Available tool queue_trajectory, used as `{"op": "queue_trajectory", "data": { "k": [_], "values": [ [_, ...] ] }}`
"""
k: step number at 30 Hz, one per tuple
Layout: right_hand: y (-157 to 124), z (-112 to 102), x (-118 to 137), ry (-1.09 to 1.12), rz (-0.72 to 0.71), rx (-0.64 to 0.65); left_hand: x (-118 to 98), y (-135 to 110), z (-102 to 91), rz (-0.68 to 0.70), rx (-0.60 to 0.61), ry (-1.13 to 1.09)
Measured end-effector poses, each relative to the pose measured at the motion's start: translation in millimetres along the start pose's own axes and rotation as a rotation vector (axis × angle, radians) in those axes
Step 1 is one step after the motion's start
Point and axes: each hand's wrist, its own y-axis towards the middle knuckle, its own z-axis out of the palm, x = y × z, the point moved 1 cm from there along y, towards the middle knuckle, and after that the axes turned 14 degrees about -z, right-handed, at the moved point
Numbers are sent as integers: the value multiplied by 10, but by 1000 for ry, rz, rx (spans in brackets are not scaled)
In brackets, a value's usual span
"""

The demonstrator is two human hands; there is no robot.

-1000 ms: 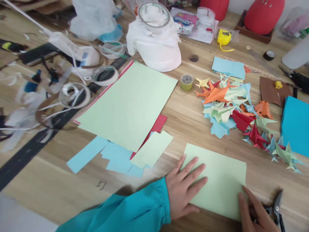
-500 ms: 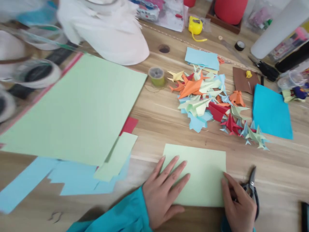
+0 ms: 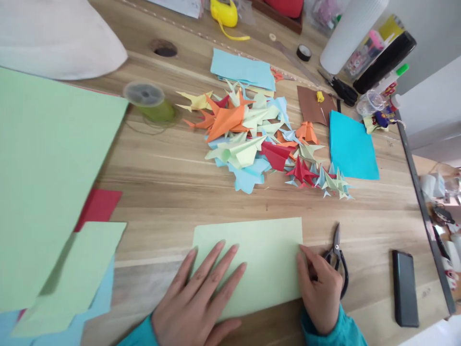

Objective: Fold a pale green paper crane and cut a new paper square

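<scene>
A pale green sheet of paper [image 3: 266, 264] lies on the wooden table before me. My left hand [image 3: 201, 293] rests flat on the sheet's left part, fingers spread and open. At the right edge, my right hand [image 3: 320, 283] is closed, thumb and forefinger pinching the paper's side. Just beyond that hand lies a pair of black-handled scissors [image 3: 336, 254], blades pointing away and handles partly hidden. Farther off, a heap of folded paper shapes [image 3: 237, 129] in orange, green, blue, red and yellow covers the middle of the table.
Large green sheets [image 3: 46, 178] cover the left, with green and blue offcuts below. A spool of thread [image 3: 151, 103] stands beside them. Bright blue paper [image 3: 353, 144] lies at the right, and a dark phone-shaped object [image 3: 405, 288] near the table's right edge. A yellow tape measure [image 3: 225, 13] sits behind.
The view has swung to the right, bringing the table's right edge and the dark phone-shaped object into sight. Both hands keep their hold on the green paper.
</scene>
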Motion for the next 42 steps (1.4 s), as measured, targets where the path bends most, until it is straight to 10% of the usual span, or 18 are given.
{"op": "queue_trajectory", "data": {
  "k": [42],
  "values": [
    [-92,-1,-94,-231,131,-22,-35,0,-83,26,161,169]
  ]
}}
